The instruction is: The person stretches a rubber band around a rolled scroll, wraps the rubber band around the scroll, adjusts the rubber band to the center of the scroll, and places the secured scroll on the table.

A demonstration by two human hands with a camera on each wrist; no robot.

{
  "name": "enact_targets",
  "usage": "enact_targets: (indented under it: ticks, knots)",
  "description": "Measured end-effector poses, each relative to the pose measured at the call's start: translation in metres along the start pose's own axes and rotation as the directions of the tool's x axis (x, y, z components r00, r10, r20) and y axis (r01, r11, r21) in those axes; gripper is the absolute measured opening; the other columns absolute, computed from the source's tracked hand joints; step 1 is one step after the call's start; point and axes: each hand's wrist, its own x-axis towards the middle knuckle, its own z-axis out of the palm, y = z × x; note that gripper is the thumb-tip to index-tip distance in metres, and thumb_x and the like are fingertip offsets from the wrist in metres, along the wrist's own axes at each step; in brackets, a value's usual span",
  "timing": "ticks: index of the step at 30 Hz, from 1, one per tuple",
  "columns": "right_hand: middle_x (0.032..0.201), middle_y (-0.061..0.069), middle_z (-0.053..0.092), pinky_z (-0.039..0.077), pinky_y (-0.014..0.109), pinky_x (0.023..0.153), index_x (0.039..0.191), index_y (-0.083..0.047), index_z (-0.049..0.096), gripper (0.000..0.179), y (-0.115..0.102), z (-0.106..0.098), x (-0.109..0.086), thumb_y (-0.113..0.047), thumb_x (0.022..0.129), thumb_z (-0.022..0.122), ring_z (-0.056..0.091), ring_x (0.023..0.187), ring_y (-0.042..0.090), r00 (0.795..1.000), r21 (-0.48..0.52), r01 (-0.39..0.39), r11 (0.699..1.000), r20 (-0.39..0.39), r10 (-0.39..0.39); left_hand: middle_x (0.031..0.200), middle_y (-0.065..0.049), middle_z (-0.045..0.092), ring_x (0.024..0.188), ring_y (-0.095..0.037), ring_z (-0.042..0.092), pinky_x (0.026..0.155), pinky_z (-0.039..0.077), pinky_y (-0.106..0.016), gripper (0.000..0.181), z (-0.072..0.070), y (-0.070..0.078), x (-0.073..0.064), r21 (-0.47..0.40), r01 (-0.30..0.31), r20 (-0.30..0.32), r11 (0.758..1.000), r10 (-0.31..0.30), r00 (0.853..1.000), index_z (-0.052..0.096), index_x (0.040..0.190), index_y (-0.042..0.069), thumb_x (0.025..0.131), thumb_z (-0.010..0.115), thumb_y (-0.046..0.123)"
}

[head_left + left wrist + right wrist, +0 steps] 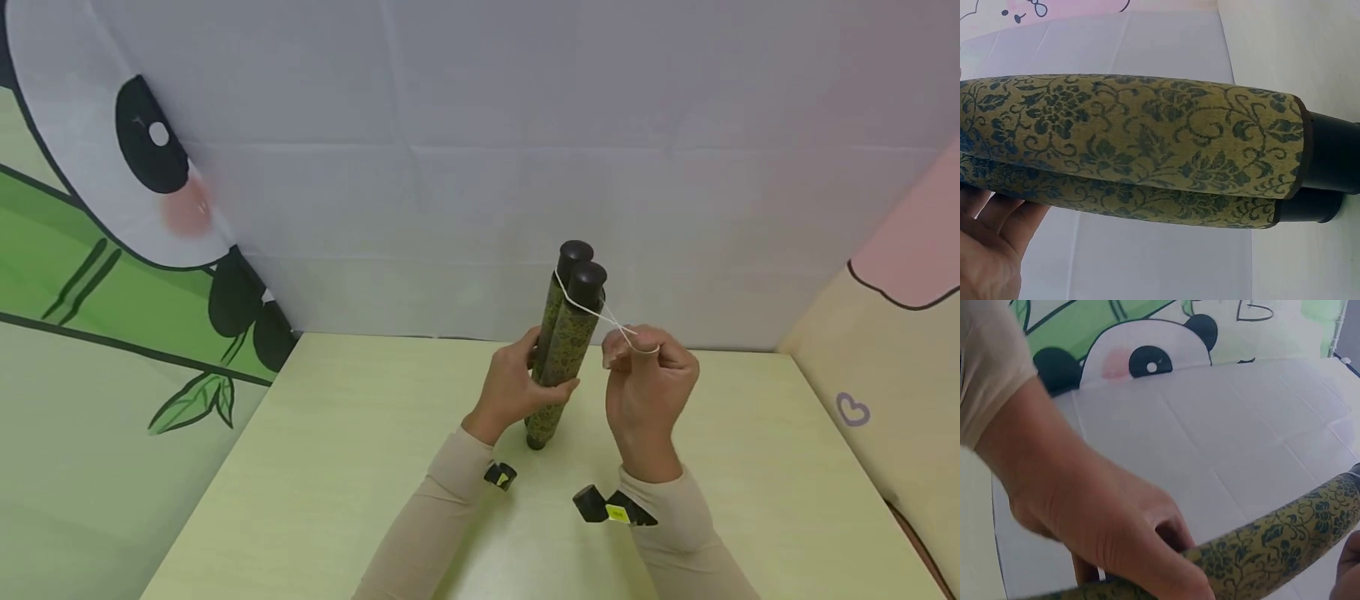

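A scroll (562, 354), rolled from both ends into two side-by-side rolls, stands upright but leaning on the table. Its brocade is olive-gold with dark floral patterns (1129, 131), and black knobs (1335, 153) cap the ends. My left hand (517, 383) grips the rolls about mid-length, thumb in front; in the right wrist view the same hand (1104, 500) wraps over the brocade. A thin white string (592, 310) loops round the top below the knobs. Right of the scroll, my right hand (648, 383) pinches the string, which passes over its thumb.
A pale yellow-green table (337, 467) lies under the hands. Behind it rises a whitish cloth backdrop (450, 192), with a cartoon panda panel (135, 217) at left and a pink-and-cream panel (892, 358) at right. Small black devices (615, 506) are on both wrists.
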Motion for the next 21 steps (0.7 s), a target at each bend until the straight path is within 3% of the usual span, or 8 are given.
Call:
enact_targets:
  ticks: [3, 8, 13, 17, 21]
  knots:
    - [0.07, 0.013, 0.067, 0.053, 0.028, 0.064, 0.075, 0.011, 0.071, 0.034, 0.0, 0.004, -0.001, -0.019, 0.079, 0.085, 0.06, 0.063, 0.02, 0.998, 0.111, -0.053, 0.992, -0.034, 0.057, 0.106, -0.005, 0.072, 0.088, -0.016, 0.071, 0.074, 0.059, -0.029, 0.068, 0.001, 0.0, 0.0, 0.008, 0.003, 0.003, 1.0, -0.003, 1.0, 0.058, 0.134, 0.008, 0.076, 0.088, 0.029]
    - [0.075, 0.013, 0.068, 0.053, 0.029, 0.069, 0.08, 0.011, 0.071, 0.033, -0.002, 0.011, -0.001, -0.018, 0.075, 0.088, 0.062, 0.07, 0.021, 0.985, 0.18, -0.04, 0.983, -0.156, 0.069, 0.107, -0.005, 0.072, 0.089, -0.015, 0.071, 0.074, 0.059, -0.028, 0.069, 0.002, 0.0, 0.001, 0.022, -0.005, 0.001, 1.0, 0.005, 1.0, 0.058, 0.134, 0.008, 0.076, 0.088, 0.029]
    - [0.08, 0.013, 0.064, 0.053, 0.029, 0.075, 0.083, 0.008, 0.07, 0.036, -0.007, 0.015, 0.001, -0.021, 0.074, 0.089, 0.061, 0.077, 0.022, 0.952, 0.274, -0.07, 0.959, -0.27, 0.146, 0.105, -0.004, 0.072, 0.086, -0.013, 0.07, 0.072, 0.058, -0.027, 0.071, 0.004, 0.001, 0.002, 0.025, -0.02, -0.008, 0.999, 0.021, 1.0, 0.058, 0.135, 0.009, 0.075, 0.089, 0.03]
    - [0.076, 0.013, 0.061, 0.05, 0.027, 0.07, 0.08, 0.006, 0.066, 0.037, -0.013, 0.018, 0.007, -0.02, 0.072, 0.09, 0.058, 0.073, 0.022, 0.923, 0.406, -0.081, 0.91, -0.314, 0.223, 0.104, -0.004, 0.072, 0.084, -0.013, 0.069, 0.071, 0.057, -0.027, 0.073, 0.006, 0.003, 0.003, 0.032, -0.017, -0.001, 0.999, 0.017, 1.0, 0.059, 0.137, 0.009, 0.074, 0.088, 0.032]
    - [0.072, 0.012, 0.059, 0.047, 0.028, 0.065, 0.078, 0.005, 0.063, 0.033, -0.017, 0.019, 0.011, -0.016, 0.073, 0.089, 0.056, 0.068, 0.022, 0.901, 0.459, -0.042, 0.887, -0.366, 0.232, 0.105, -0.004, 0.073, 0.085, -0.014, 0.07, 0.071, 0.058, -0.028, 0.073, 0.006, 0.004, 0.003, 0.036, -0.015, 0.003, 0.999, 0.015, 1.0, 0.059, 0.137, 0.009, 0.074, 0.088, 0.032]
